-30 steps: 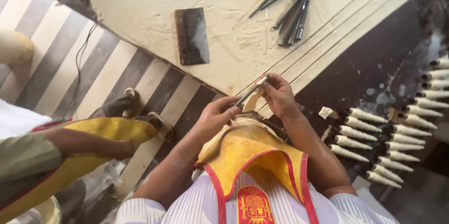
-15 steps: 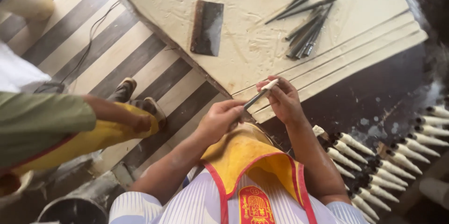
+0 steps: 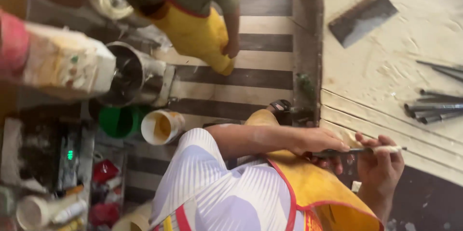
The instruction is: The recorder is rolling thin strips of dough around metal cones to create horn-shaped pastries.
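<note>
The view has swung left since the earlier frame, bringing a metal pot [image 3: 128, 79] and plastic tubs into sight. Over the flour-dusted board [image 3: 386, 67], the left hand [image 3: 316, 141] pinches a thin metal rod [image 3: 354, 151], while the right hand [image 3: 381, 166] cups its pale tip, steadying it.

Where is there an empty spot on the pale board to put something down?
The pale board is bare between the dark flat scraper and the metal rods. It is crowded lower down, where the left hand and right hand hold a thin rod.
</note>
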